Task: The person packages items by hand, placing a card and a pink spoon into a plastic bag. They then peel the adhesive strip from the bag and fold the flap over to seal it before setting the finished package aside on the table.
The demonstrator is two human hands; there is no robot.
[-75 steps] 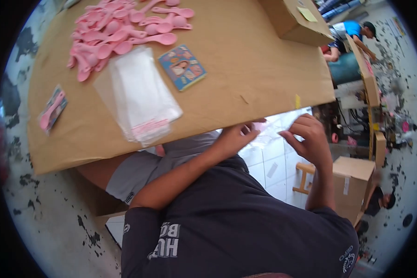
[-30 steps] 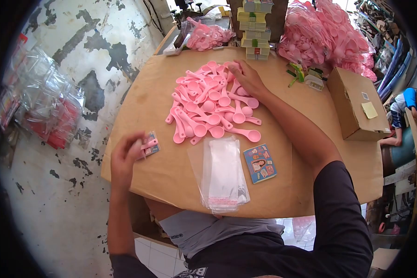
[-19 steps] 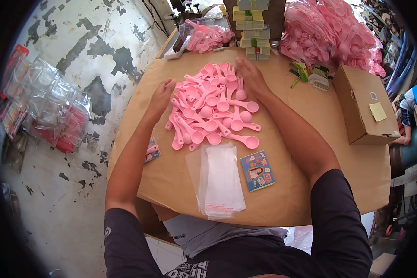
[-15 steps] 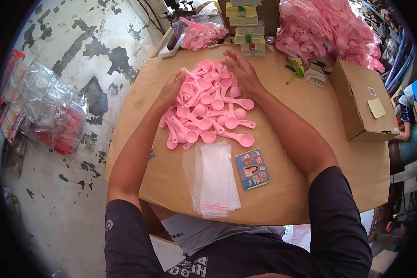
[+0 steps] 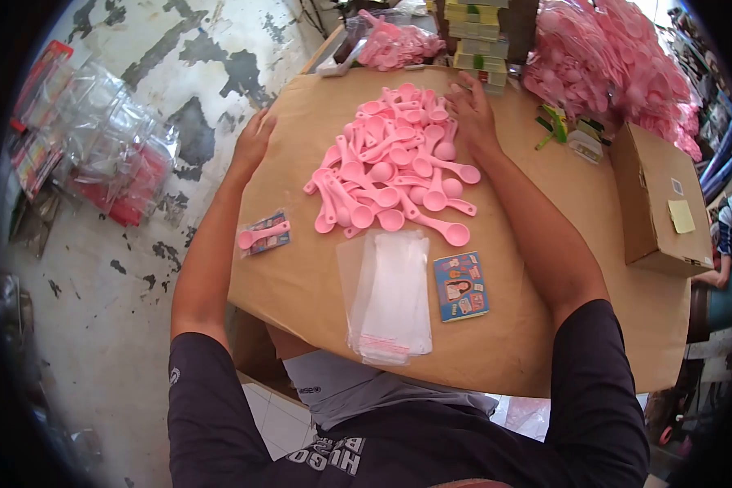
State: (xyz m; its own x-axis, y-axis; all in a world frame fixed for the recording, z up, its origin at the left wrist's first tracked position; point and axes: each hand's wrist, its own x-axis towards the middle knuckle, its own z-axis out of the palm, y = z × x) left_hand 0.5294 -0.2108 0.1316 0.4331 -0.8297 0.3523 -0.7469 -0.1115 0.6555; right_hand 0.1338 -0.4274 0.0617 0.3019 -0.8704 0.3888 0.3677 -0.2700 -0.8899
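Observation:
A heap of pink plastic measuring spoons lies in the middle of the brown table. My right hand is at the heap's far right side, fingers apart and holding nothing. Well left of the heap, my left hand is over the table's left edge, its fingers stretched out with nothing in them. A stack of clear plastic bags lies in front of the spoons, near my body. Right of the bags is a small stack of blue printed cards. Beside my left forearm lies a packed spoon with a card.
A cardboard box stands on the right, with a green tool and a small clear container near it. Bundled card stacks and large bags of pink spoons fill the back. Plastic packaging lies at left; a person sits far right.
My left hand has moved left, away from the spoon heap, uncovering the packed spoon. My right hand stays beside the heap. The whole view has shifted slightly.

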